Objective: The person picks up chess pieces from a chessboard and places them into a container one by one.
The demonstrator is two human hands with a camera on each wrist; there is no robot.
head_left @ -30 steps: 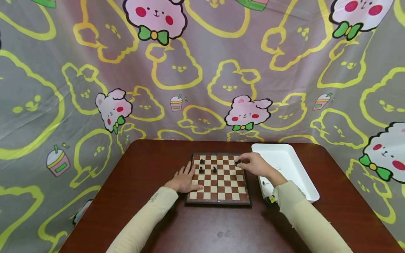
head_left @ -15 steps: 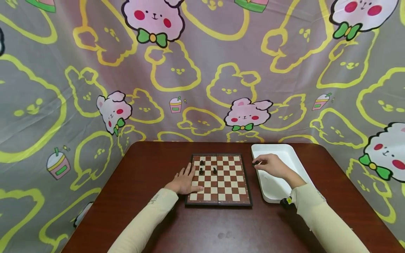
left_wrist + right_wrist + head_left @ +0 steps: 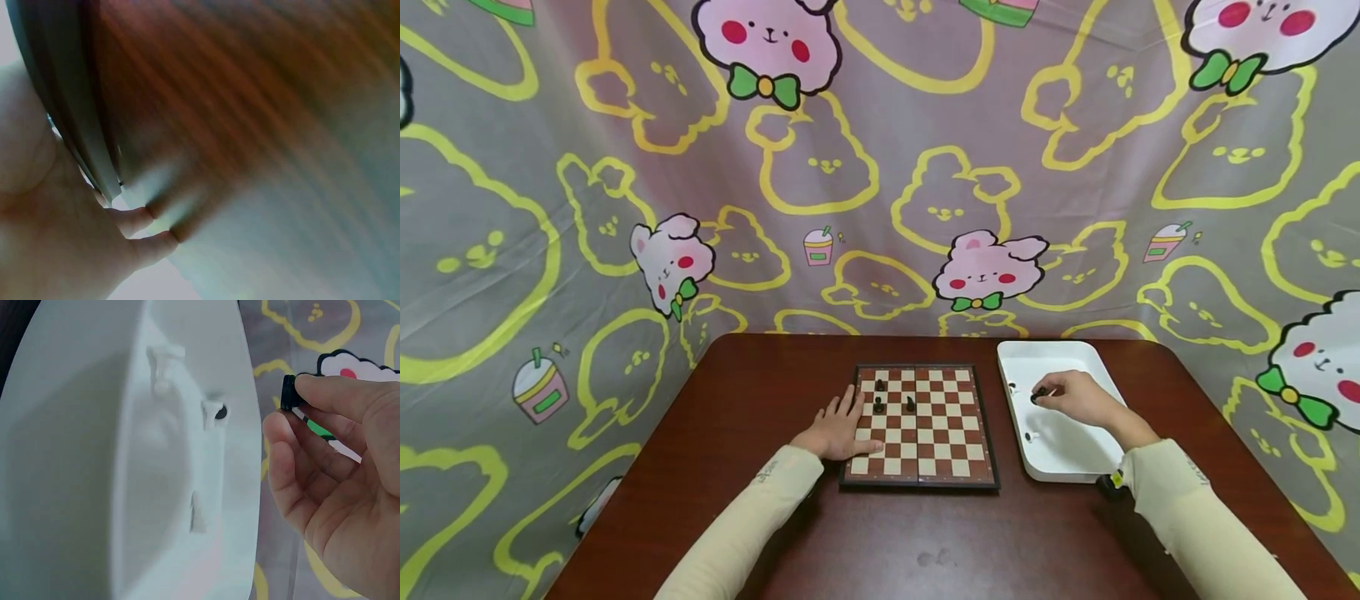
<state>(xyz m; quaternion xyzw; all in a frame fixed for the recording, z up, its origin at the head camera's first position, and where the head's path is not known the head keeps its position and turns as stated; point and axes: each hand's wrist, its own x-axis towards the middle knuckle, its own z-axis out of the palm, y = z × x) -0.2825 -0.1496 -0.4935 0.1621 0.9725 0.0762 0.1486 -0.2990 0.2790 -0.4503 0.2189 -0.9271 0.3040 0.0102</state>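
My right hand (image 3: 1086, 400) pinches a black chess piece (image 3: 288, 394) between thumb and fingers, over the white tray (image 3: 1075, 477) in the head view. On the left edge of the checkered chessboard (image 3: 951, 442) rests my left hand (image 3: 831, 435), its thumb laid across the squares and its fingers spread along the frame. Three black chess pieces stand on the left half of the board: one at the back (image 3: 880, 385), one just in front of it (image 3: 878, 406) and a knight-like one (image 3: 911, 404) near the fold. The left wrist view shows that hand against the board's dark side.
Inside the tray lie several small white pieces, among them one with a dark round base (image 3: 217, 414). The tray stands right of the board on a dark reddish-brown table (image 3: 760, 375). A patterned cloth (image 3: 865, 208) hangs behind and at both sides.
My right hand has lifted the black piece off the board's right side and carried it rightward over the tray. My left hand has stayed at the board's left edge.
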